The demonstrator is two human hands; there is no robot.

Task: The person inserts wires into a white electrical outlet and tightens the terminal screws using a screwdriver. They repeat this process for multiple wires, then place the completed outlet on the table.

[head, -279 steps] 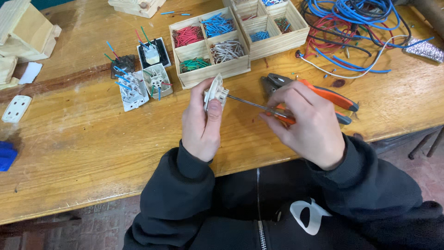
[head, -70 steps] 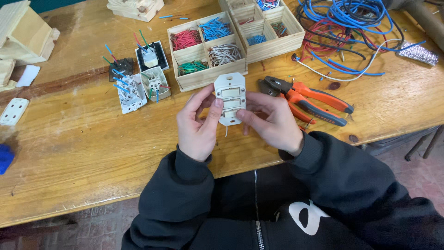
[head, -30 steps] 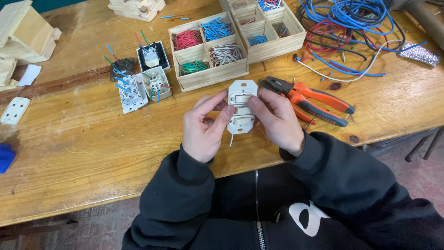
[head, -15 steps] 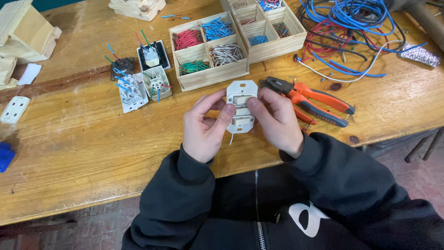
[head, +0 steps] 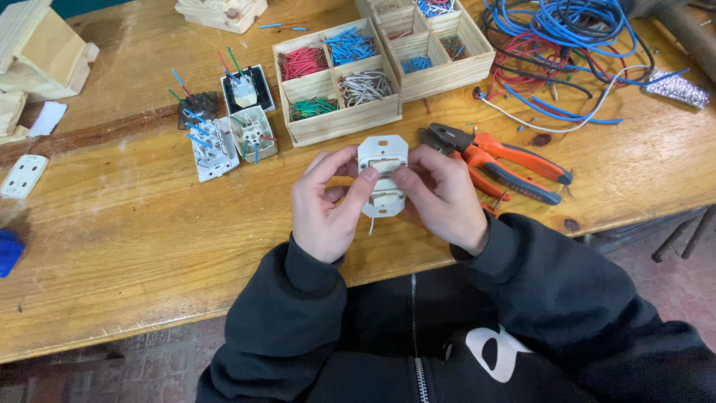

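Both hands hold a cream-white wall switch module (head: 382, 173) upright above the wooden workbench (head: 134, 231). My left hand (head: 326, 207) grips its left side, thumb pressed on the front face. My right hand (head: 442, 195) grips the right side, thumb on the face too. A thin white wire hangs from the module's lower edge. Orange-handled pliers (head: 501, 160) lie on the bench just right of my right hand.
A compartmented wooden box (head: 337, 112) with red, blue, green and grey wire pieces stands behind the hands, a second box (head: 436, 75) beside it. Several wired socket parts (head: 224, 134) lie left. Tangled cables (head: 567, 45) fill the back right. Wooden blocks (head: 45, 52) sit far left.
The screwdriver and pliers held 9 s ago have been put down. The switch module has turned face-up between both hands; over the last second both thumbs have stayed on its front.
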